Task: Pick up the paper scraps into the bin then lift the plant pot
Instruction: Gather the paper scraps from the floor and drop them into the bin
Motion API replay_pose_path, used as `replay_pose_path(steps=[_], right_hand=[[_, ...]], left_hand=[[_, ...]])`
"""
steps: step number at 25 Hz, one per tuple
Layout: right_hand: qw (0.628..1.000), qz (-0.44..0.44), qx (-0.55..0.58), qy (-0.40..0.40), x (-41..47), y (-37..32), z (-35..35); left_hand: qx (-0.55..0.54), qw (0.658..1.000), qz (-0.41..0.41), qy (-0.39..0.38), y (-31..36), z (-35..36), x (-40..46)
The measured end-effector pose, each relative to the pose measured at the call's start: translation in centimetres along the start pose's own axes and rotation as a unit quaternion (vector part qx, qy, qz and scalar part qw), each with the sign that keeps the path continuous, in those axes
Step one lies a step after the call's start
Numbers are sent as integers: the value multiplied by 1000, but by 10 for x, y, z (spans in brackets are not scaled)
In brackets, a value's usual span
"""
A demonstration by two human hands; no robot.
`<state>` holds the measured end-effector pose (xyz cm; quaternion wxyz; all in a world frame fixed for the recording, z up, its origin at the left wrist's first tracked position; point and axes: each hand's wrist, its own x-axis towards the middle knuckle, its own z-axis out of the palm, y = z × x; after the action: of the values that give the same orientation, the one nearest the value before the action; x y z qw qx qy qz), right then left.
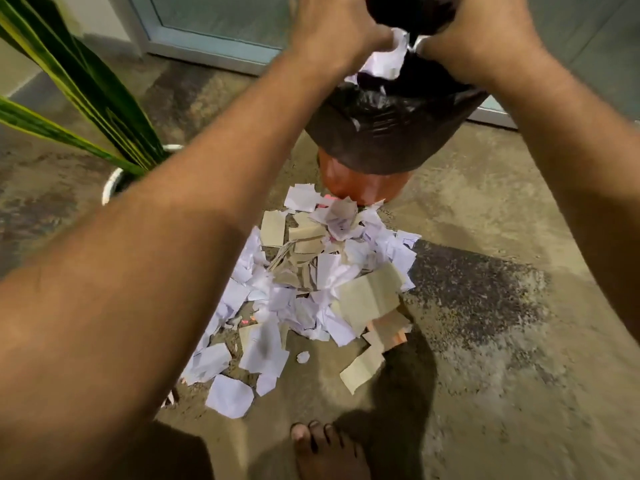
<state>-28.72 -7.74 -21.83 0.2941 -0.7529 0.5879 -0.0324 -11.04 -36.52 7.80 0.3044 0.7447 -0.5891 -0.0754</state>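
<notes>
Both your arms reach forward over the bin (360, 181), an orange-red container lined with a black plastic bag (391, 133) that drapes over its rim. Your left hand (332, 32) and right hand (485, 36) meet above the bag's mouth, each grip curled and pinching white crumpled paper (391, 60) that hangs between them just over the opening; the fingertips themselves are mostly hidden behind the backs of your hands. Below, a large heap of paper scraps (311, 282), white and tan, lies on the concrete floor (502, 341), its far edge touching the base of the bin. The plant pot (114, 183), white-rimmed, stands to the left, partly hidden by your left forearm, with long striped green leaves (86, 84) rising from it. Your bare foot (329, 452) rests near the heap's near edge.
</notes>
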Motion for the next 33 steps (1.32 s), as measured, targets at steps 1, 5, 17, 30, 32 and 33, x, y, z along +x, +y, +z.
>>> replay_pose_path(steps=[1, 5, 17, 30, 32, 33], right_hand=[[998, -19, -29, 56, -13, 0, 18], [988, -147, 0, 36, 83, -24, -155], [970, -108, -203, -80, 151, 38, -142], [962, -50, -150, -222, 122, 54, -138], [949, -117, -242, -163, 103, 52, -111], [947, -141, -247, -152, 100, 52, -105]], left_hand=[[19, 998, 39, 36, -5, 4, -5], [-82, 972, 140, 168, -38, 44, -85], [120, 937, -160, -288, -80, 182, -322], [21, 976, -66, -205, -120, 176, -265], [-1, 983, -81, -164, -123, 173, -266], [-7, 986, -89, -144, -126, 171, -265]])
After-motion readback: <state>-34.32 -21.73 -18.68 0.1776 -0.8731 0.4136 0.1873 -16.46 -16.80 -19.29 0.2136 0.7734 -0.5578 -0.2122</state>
